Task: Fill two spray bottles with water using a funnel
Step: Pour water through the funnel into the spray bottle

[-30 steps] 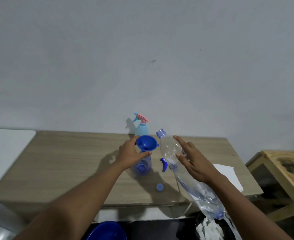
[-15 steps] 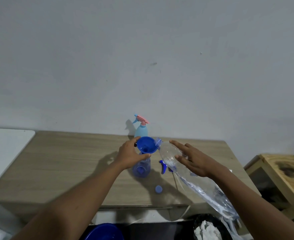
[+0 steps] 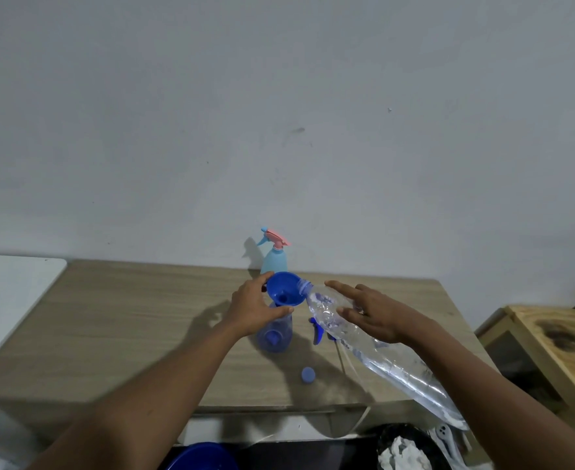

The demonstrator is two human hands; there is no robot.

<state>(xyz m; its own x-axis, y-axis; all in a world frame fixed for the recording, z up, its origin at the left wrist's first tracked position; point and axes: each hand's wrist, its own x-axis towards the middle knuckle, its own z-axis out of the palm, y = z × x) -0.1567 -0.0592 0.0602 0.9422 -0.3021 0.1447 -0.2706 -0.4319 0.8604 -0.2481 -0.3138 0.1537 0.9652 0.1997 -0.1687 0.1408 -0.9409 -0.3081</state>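
Pour: clear plastic water bottle point(image 3: 381, 354) tilted, mouth at blue plastic funnel point(image 3: 284, 288) rim.
Funnel sits in translucent blue spray bottle point(image 3: 275, 337) near worktop point(image 3: 143, 317) back edge, gripped by left hand point(image 3: 252, 310); right hand point(image 3: 377, 313) holds the water bottle.

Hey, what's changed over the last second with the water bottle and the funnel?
The right hand tipped the clear bottle leftward, lowering its open neck from pointing up to the rim of the funnel. Nothing was picked up or released. The left hand still holds the funnel on the blue spray bottle; the light blue spray bottle and loose cap haven't moved.
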